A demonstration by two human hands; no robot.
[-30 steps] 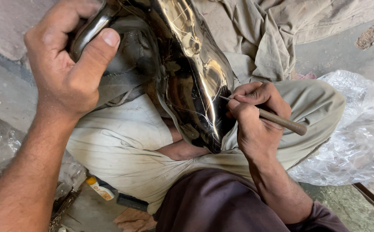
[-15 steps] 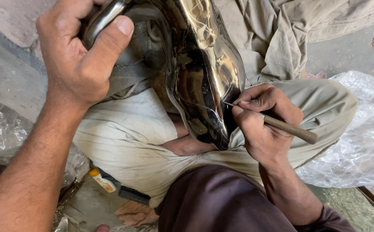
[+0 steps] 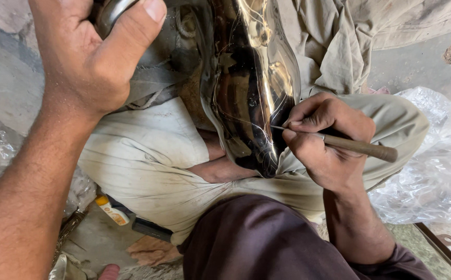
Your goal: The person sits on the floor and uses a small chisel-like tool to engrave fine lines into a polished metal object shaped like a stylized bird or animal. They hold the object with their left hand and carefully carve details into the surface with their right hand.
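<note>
The polished metal vessel point(image 3: 251, 88) lies tilted across the person's lap, its dark mirror-like belly turned toward the right hand and its lower end resting just above the crossed legs. The left hand point(image 3: 88, 67) grips the vessel's upper rim, fingers closed around it with the thumb pressed over the edge; that hold probably needs to stay firm so the curved wall does not roll under the tool. The right hand point(image 3: 326, 142) pinches a wooden-handled scribing tool point(image 3: 357, 148) like a pen, fingers closed tight near the tip, which touches the vessel's side where thin scratched lines already run. Light, even pressure and a heel braced on the thigh would likely keep each line clean on such a slippery curve.

Room is tight: crumpled clear plastic sheeting point(image 3: 433, 171) lies just beside the right wrist, and a small orange-capped tube point(image 3: 110, 210) sits on the floor point(image 3: 7, 83) under the left knee.
</note>
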